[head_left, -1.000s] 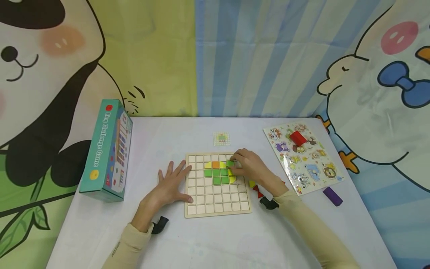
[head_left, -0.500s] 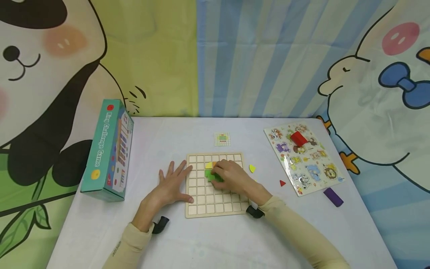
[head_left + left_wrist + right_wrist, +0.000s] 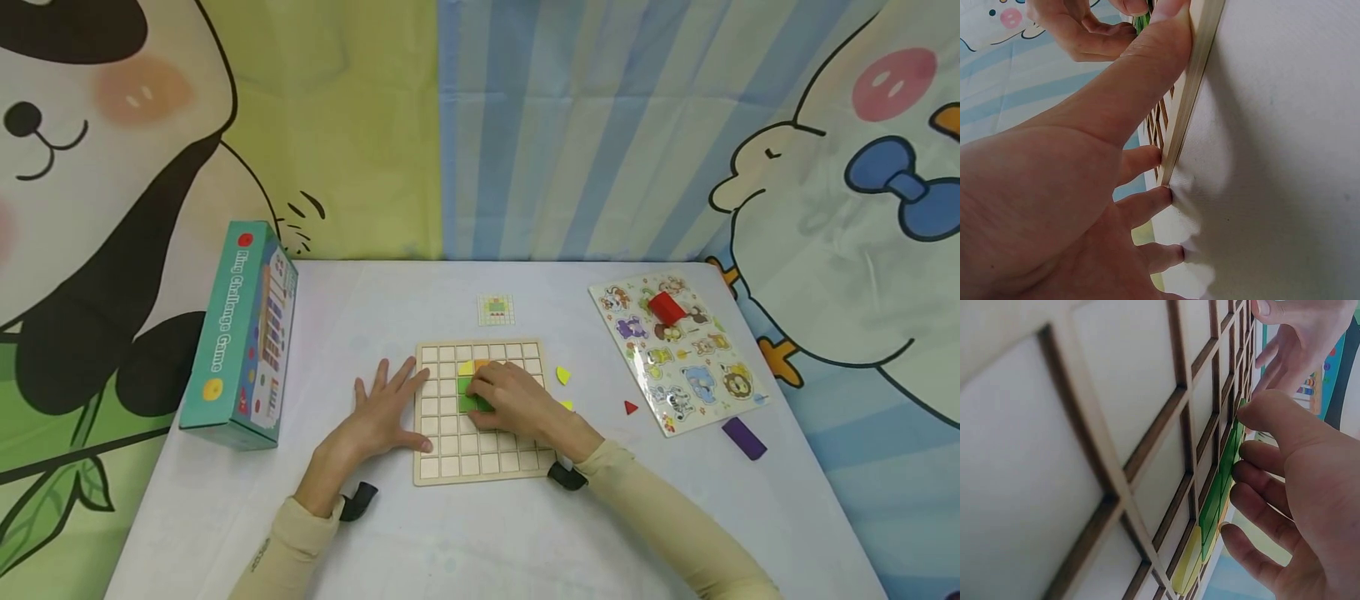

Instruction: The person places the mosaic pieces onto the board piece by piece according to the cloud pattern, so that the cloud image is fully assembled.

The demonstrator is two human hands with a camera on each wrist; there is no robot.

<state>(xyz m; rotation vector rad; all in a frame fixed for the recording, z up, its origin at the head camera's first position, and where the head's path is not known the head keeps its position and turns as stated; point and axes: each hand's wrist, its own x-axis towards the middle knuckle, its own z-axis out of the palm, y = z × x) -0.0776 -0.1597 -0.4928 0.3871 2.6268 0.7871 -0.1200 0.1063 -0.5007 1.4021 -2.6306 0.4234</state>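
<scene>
A light wooden grid board (image 3: 442,467) lies on the table with green square tiles (image 3: 466,385), a yellow tile (image 3: 466,367) and an orange tile (image 3: 481,365) set in its cells. My left hand (image 3: 381,414) rests with spread fingers along the board's left edge; the left wrist view shows its thumb on the rim. Over the green patch, my right hand (image 3: 513,404) has curled fingers and thumb, pinching a green tile (image 3: 1241,409) at the near-left corner of the patch. The right wrist view also has a yellow piece (image 3: 1186,562) beside the green row. My right hand hides several tiles.
A small pattern card (image 3: 497,310) lies behind the board. Yellow pieces (image 3: 562,376) and a red triangle (image 3: 630,407) lie to its right. Farther right are a sticker sheet (image 3: 678,358) bearing a red block (image 3: 666,308), and a purple block (image 3: 744,439). A tall teal box (image 3: 228,333) stands at left.
With a green tile, my right hand has moved left and toward me, from the patch's far-right corner to its near-left part, uncovering loose pieces beside the board. My left hand has stayed put.
</scene>
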